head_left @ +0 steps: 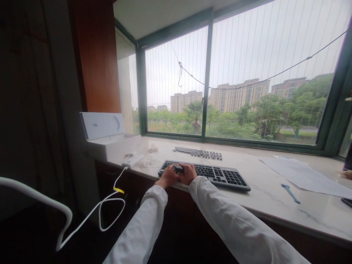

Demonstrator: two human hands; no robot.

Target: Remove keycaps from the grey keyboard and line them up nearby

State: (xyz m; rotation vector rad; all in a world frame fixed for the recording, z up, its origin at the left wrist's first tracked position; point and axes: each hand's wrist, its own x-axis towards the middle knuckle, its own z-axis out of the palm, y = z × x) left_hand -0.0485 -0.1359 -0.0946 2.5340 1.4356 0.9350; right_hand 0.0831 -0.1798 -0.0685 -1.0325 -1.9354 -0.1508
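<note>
clasping dark object over keyboard

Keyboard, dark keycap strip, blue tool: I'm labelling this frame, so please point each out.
keyboard [220,175], head view, on the keys of its right half.
dark keycap strip [198,152], head view, middle of the strip.
blue tool [290,193], head view, midway along its handle.
</note>
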